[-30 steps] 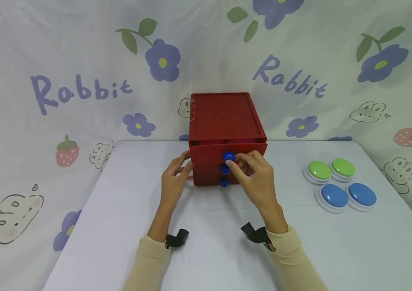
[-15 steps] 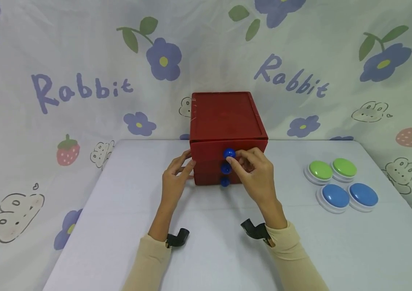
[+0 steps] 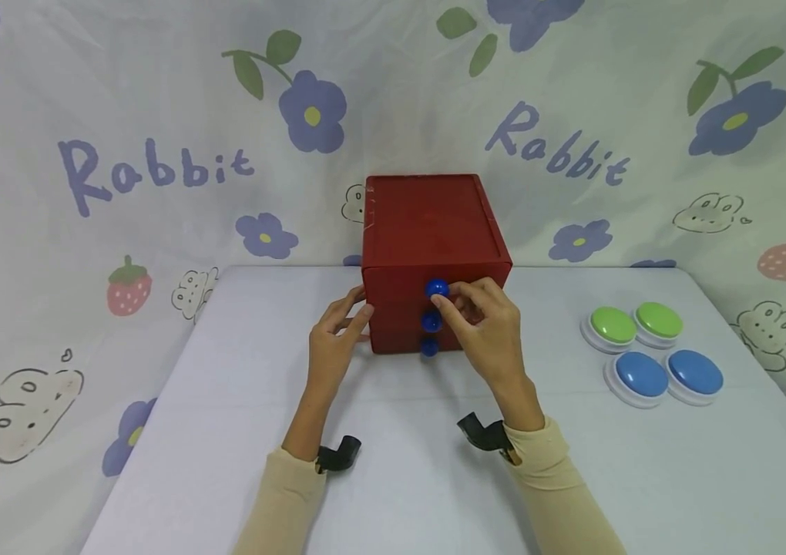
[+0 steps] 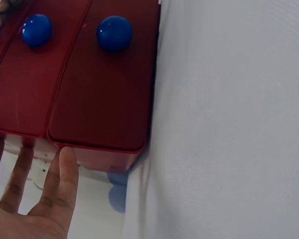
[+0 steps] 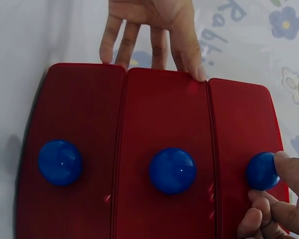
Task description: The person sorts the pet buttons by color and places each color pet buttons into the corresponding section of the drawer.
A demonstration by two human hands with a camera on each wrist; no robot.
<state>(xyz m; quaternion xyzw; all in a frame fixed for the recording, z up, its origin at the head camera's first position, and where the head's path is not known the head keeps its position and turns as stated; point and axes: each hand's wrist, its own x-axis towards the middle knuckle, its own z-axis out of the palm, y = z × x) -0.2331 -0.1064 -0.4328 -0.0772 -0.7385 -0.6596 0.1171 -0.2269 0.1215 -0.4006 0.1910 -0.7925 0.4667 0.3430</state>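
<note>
A red drawer cabinet (image 3: 431, 220) stands at the back middle of the table, with three drawers stacked one above another. Each drawer front carries a round blue knob. My right hand (image 3: 493, 331) pinches the top knob (image 5: 262, 171) between thumb and fingers, and that drawer sits flush in the cabinet. The middle knob (image 5: 173, 171) and the bottom knob (image 5: 60, 163) are untouched. Against the cabinet's left side rests my left hand (image 3: 330, 341), its fingers extended, as the left wrist view also shows. Some right fingertips are hidden behind the knob in the head view.
On the right of the white table (image 3: 240, 462) sit two green push buttons (image 3: 613, 325) and two blue push buttons (image 3: 641, 375), all on white bases. A patterned cloth (image 3: 178, 100) hangs behind the table. Black wrist mounts (image 3: 340, 454) sit on both forearms.
The top drawer, pulled slightly out a second ago, has slid back into the cabinet, pushed by my right hand on its knob. My left hand stays at the side.
</note>
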